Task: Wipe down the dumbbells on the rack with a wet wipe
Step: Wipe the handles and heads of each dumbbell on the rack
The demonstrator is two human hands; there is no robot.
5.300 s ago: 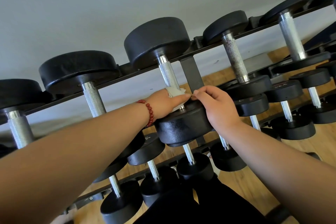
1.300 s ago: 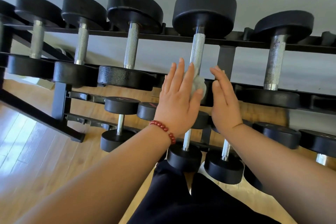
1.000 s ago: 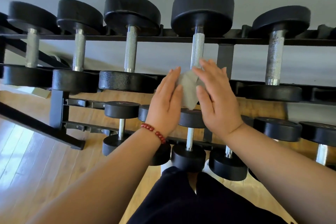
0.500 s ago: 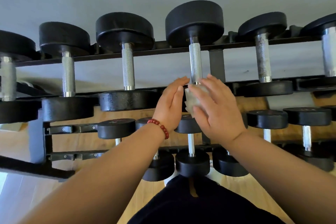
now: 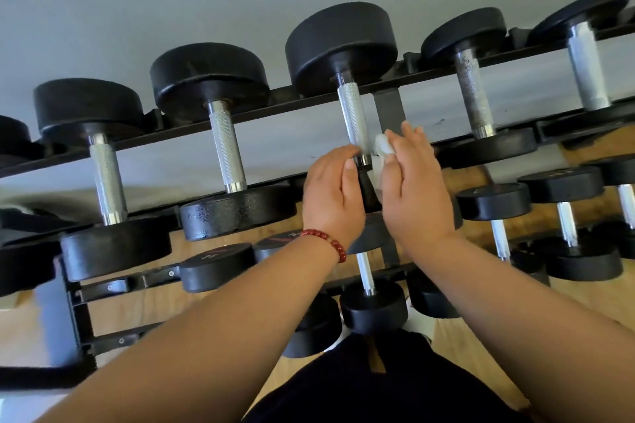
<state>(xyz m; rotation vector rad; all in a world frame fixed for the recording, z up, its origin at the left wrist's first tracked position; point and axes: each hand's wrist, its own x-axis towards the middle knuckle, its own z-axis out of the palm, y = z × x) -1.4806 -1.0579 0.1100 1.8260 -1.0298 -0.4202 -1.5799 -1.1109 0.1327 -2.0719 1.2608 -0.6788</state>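
A white wet wipe (image 5: 382,149) is bunched at the fingers of my right hand (image 5: 417,194), which holds it right beside the lower end of a knurled steel handle (image 5: 354,120). That handle belongs to the big black dumbbell (image 5: 340,43) on the top tier of the rack (image 5: 192,129). My left hand (image 5: 331,197), with a red bead bracelet at the wrist, is on the handle's other side, and its straight fingertips touch the collar. My two hands hide the dumbbell's near head.
More black dumbbells fill the top tier to the left (image 5: 209,74) and right (image 5: 464,33). Smaller dumbbells (image 5: 372,306) sit on the lower tiers. A grey wall is behind the rack and a wooden floor (image 5: 147,299) below it. My dark trousers are at the bottom.
The view has tilted and shifted. My right hand has carried the wipe up from between my hands to the side of the handle. My left hand has come up to the handle's lower end.
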